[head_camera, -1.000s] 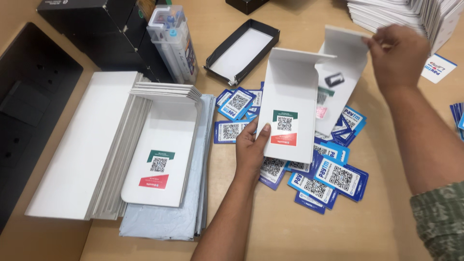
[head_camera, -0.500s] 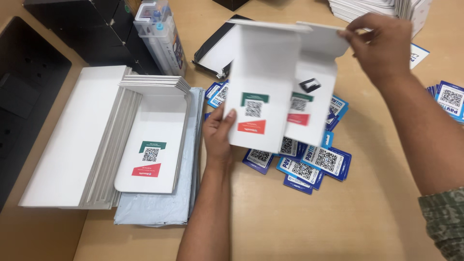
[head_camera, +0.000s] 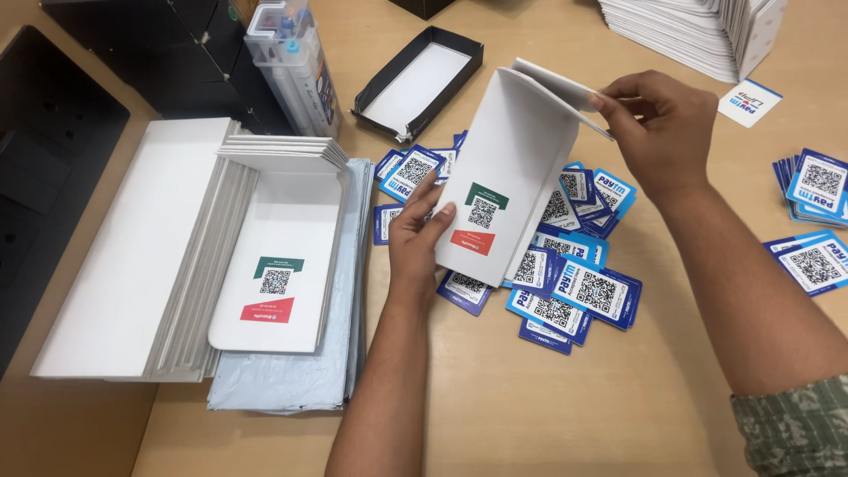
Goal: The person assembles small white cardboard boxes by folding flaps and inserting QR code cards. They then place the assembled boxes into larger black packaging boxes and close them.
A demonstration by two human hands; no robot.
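Note:
My left hand [head_camera: 418, 231] grips the lower left edge of a white folded card sleeve [head_camera: 500, 190] that bears a small green, black-and-white and red label. My right hand [head_camera: 664, 128] pinches the sleeve's upper flap at its top right edge, folding it over. The sleeve hovers above a loose heap of blue square code stickers [head_camera: 565, 283] on the wooden table [head_camera: 565, 397]. To the left lies a stack of the same white sleeves [head_camera: 221, 256], opened flat, on a pale plastic bag [head_camera: 291, 380].
A black shallow tray with a white inside [head_camera: 415, 79] lies behind the heap. A clear plastic box [head_camera: 291, 62] stands by black boxes [head_camera: 132, 53] at top left. More white sleeves [head_camera: 698, 31] are piled at top right. Further blue stickers [head_camera: 813, 212] lie at the right edge.
The two sleeves held apart earlier now appear as one folded piece. My right hand has brought the upper flap down and left over the sleeve in my left hand.

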